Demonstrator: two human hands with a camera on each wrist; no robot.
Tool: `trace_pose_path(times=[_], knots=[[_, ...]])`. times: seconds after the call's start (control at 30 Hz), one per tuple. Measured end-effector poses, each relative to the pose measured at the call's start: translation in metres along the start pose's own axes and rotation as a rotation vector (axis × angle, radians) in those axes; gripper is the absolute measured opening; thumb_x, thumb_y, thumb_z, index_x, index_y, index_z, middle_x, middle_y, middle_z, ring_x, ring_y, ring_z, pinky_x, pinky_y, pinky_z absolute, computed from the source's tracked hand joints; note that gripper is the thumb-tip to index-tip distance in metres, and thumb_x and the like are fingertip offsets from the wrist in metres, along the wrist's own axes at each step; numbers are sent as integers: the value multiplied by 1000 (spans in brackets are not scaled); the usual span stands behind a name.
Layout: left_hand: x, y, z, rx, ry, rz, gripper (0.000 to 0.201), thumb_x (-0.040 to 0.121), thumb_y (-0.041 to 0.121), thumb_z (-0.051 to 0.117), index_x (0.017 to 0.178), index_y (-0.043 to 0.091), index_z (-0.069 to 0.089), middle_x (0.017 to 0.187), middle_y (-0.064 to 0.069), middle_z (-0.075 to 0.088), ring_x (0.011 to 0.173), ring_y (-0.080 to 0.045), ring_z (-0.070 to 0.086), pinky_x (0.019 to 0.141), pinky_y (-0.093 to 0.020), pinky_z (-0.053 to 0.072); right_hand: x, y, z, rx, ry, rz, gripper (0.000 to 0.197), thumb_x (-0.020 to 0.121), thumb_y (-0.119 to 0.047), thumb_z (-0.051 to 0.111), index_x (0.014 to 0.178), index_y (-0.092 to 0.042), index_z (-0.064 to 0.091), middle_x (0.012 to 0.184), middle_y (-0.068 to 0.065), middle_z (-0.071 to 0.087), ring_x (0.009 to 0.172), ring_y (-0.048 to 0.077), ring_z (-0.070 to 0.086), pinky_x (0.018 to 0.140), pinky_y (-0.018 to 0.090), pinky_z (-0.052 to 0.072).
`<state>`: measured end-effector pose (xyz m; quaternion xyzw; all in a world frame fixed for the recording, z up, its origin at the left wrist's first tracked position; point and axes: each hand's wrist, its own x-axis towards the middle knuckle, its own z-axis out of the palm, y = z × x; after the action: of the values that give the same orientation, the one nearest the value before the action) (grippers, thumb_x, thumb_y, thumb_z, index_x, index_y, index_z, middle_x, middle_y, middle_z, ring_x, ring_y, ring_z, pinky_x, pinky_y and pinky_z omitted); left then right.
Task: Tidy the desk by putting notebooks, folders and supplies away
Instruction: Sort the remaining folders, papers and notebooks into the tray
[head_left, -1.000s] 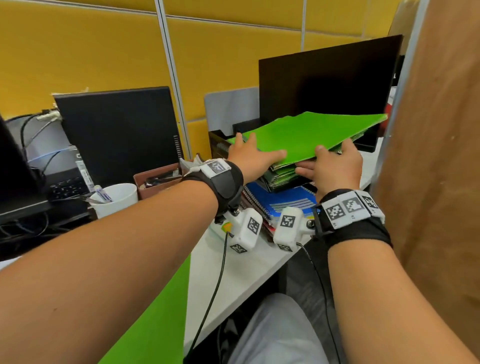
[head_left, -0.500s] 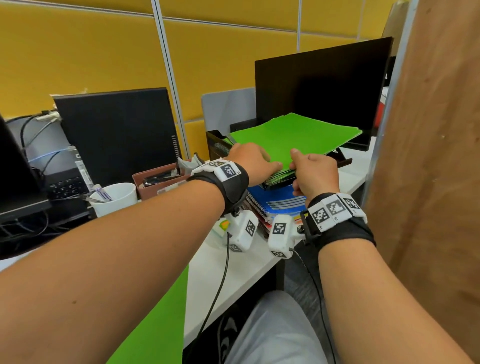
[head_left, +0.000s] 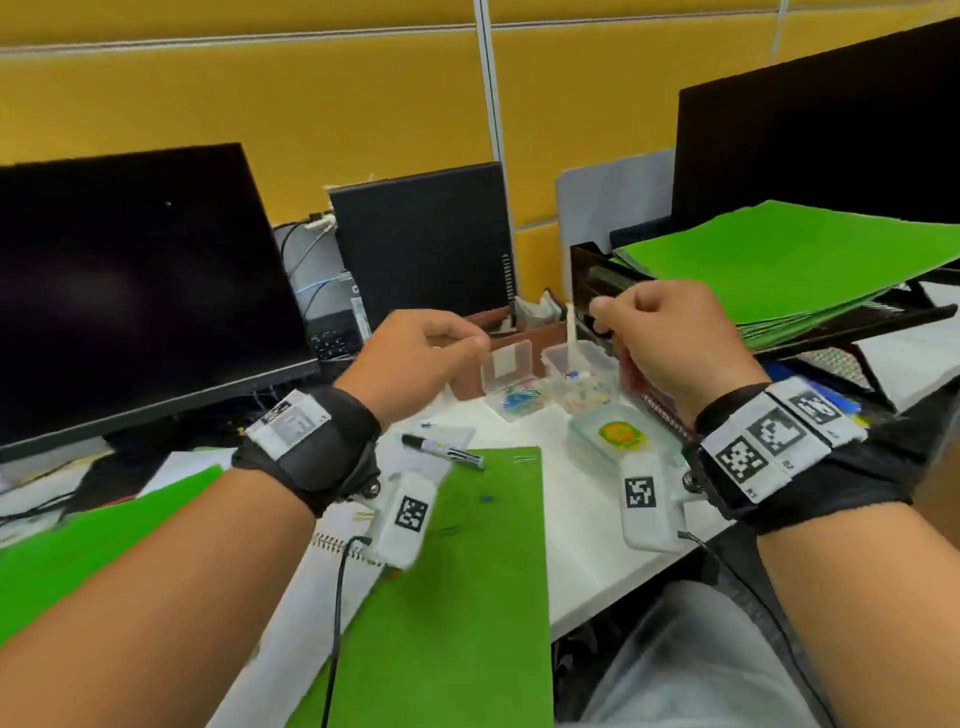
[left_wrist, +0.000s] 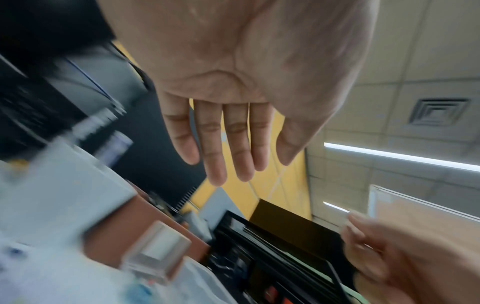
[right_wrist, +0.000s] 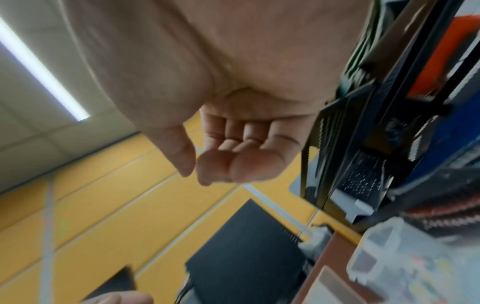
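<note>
A stack of green folders (head_left: 779, 260) lies on the top shelf of the black desk tray (head_left: 852, 332) at the right. Neither hand touches it. My left hand (head_left: 441, 343) hovers over the desk with straight fingers (left_wrist: 215, 160) and holds nothing. My right hand (head_left: 628, 322) hangs just left of the tray, its fingers (right_wrist: 218, 164) loosely curled around nothing. Another green folder (head_left: 457, 582) lies on the desk below my left wrist, over a spiral notebook (head_left: 332, 543). A third green folder (head_left: 78, 551) sits at the far left. A marker (head_left: 441, 449) rests at the folder's top edge.
Small clear boxes of clips (head_left: 511, 382) and pins (head_left: 582, 376) stand by a brown organizer (head_left: 519, 332). A lidded tub with a green label (head_left: 618, 434) sits near my right wrist. Notebooks (head_left: 831, 395) fill the tray's lower shelf. Monitors (head_left: 130, 291) and a computer tower (head_left: 421, 239) line the back.
Both hands have let go of the green folder stack, which now rests on the tray. They pulled back to the left and my view swung left and down.
</note>
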<state>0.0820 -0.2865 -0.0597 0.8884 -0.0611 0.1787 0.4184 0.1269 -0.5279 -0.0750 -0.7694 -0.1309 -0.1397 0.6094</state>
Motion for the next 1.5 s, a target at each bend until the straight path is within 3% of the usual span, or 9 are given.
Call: trace_pose_path(times=[0.3,0.57,0.7,0.8,0.97,1.07,1.23,1.4,1.5], knots=[[-80,-88,-168,160,208,-254,12,96,21,67,93,19,78,83,0,78,76,-15,76,72,-35,57,-54,-40,118,-215,-498,-69,18,92,-21,73,76,-13,74,69,9,70,51,17,65,46,33,54],[-164,-134,-264,197,563,-404,11,92,19,68,87,19,77,83,2,76,75,-13,74,53,-12,47,-66,-104,265,-465,-926,-221,11,93,-32,73,89,-22,75,73,3,75,62,19,74,60,39,65],[-195,-160,-294,227,600,-533,14,84,28,69,75,21,77,88,4,77,76,-16,75,78,-35,62,-77,-126,330,-584,-1055,-246,14,94,-32,73,96,-17,75,83,8,76,62,16,74,56,32,63],[-217,-178,-311,252,675,-605,15,85,22,67,75,16,76,78,0,76,74,-20,74,75,-34,59,-87,-136,366,-644,-1077,-268,19,96,-28,72,102,-10,75,82,10,76,55,14,71,57,30,62],[-252,-209,-326,219,703,-796,14,89,22,70,78,14,76,77,-5,73,63,-21,68,60,-27,52,-91,-124,411,-844,-1027,-322,29,90,-31,75,106,-8,70,94,11,75,83,27,75,79,42,64],[-270,-220,-331,174,739,-880,11,93,19,70,89,10,74,81,-9,70,62,-21,64,57,-26,49,-81,-102,419,-977,-937,-302,27,88,-36,73,98,-12,68,90,4,69,72,20,66,63,32,57],[-273,-237,-310,82,687,-901,20,92,15,70,98,-4,76,93,-13,72,89,-28,68,89,-39,57,-70,-71,414,-1000,-932,-119,27,86,-34,77,81,-10,64,77,7,70,66,24,69,61,32,59],[-253,-237,-280,145,544,-880,21,90,23,69,101,8,79,110,-9,74,104,-28,68,97,-40,55,-76,-64,409,-792,-954,62,30,86,-16,80,94,7,62,93,27,74,83,43,76,75,57,63],[-247,-234,-273,120,492,-876,25,90,25,71,107,8,77,120,-9,72,111,-27,65,102,-40,52,-79,-63,405,-744,-924,87,41,89,-16,79,116,10,62,95,25,74,85,42,76,78,58,62]])
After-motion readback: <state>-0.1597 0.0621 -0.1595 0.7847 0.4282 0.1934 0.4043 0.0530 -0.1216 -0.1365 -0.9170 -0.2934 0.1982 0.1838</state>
